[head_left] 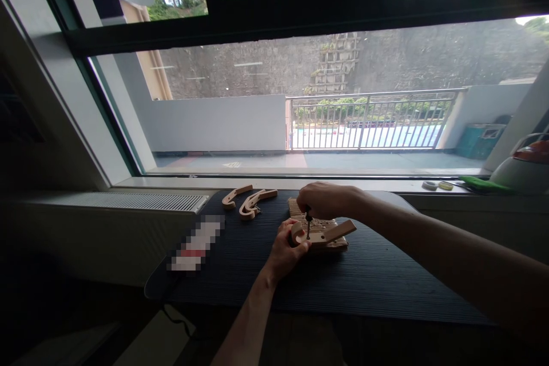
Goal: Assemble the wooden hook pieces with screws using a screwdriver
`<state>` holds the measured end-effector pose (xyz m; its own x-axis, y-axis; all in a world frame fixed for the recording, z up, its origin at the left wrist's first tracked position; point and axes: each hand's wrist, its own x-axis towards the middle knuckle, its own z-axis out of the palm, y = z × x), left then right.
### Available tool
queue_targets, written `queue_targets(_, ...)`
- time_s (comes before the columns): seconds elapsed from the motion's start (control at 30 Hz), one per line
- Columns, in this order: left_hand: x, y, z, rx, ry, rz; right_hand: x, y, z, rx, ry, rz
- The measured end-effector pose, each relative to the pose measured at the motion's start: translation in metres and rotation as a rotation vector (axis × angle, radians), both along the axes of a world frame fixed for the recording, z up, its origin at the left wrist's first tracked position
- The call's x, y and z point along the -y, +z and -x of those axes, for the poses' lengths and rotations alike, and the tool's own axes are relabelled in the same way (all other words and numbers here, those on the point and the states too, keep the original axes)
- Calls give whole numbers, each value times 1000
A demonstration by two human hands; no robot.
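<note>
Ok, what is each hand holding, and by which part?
Right hand grips a thin dark tool by its top end. Left hand pinches the wooden piece at its rounded end.

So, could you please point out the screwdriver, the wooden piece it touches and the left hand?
Screwdriver (307, 229): head view, dark shaft.
Wooden piece (338, 230): head view, straight arm.
Left hand (285, 249): head view, back of hand.

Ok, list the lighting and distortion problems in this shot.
Head view: bright window backlights everything, leaving the desk mat in shadow; window frame bows from fisheye distortion; a pixelated patch hides something; left hand on the wooden piece and right hand on the screwdriver read clearly.
</note>
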<state>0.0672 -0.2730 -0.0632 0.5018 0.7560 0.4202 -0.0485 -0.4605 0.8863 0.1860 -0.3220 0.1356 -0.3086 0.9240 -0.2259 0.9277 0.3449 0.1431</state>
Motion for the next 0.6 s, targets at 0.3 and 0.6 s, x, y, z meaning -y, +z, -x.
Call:
queue_targets(0.3, 0, 0, -1, 1, 19, -11, 3, 4, 6, 44, -78, 9)
queue_targets(0.6, -1, -1, -1, -11, 22, -47, 3, 1, 0, -19, -59, -14)
